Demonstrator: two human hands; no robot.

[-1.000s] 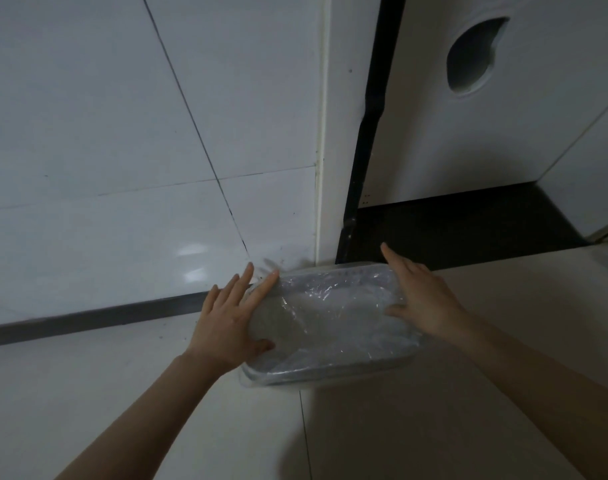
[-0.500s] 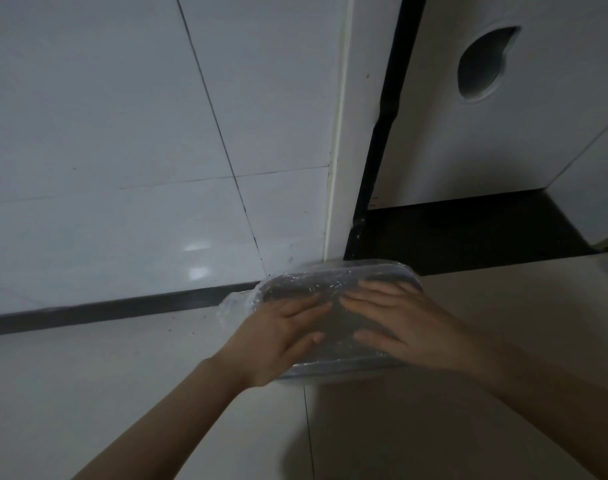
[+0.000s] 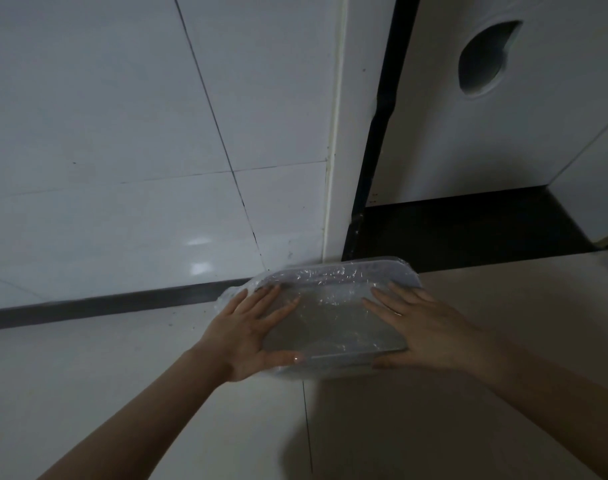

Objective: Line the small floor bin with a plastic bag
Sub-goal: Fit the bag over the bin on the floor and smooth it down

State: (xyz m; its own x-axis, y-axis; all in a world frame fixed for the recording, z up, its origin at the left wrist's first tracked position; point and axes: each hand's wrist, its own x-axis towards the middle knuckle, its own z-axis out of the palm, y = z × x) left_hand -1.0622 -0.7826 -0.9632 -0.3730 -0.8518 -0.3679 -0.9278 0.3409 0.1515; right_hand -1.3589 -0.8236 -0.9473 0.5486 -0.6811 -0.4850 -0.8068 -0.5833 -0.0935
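Bin [image 3: 333,367] on the floor [image 3: 122,393], pushed close to the corner where tiled wall [image 3: 122,150] meets the dark doorway gap [image 3: 371,168]; rectangular, shallow-looking from above, rim already wrapped. Plastic bag [image 3: 330,306] stretched over the opening, crinkled and shiny, with a loose bunch spilling past the far left corner. Left hand [image 3: 250,330] flat on the film at the left end, fingers [image 3: 271,294] spread wide and holding nothing, thumb hooked along the near edge. Right hand [image 3: 423,330] mirrored at the right end, likewise splayed and empty, thumb tucked under the near rim.

Step in hand, by the look of it: pressing the film down into the cavity and smoothing it out.

To do well:
- Press with flat palms, not nails; thin film, likely easy to puncture.
- Work from the middle outward toward both ends, letting trapped air escape at the edges.
- Keep thumbs pinning the near rim so the overhang does not slip inside.
- Gather the slack at the far left corner and fold it under the rim.
- Check the far rim against the wall; hard to judge from this angle whether it is fully covered.
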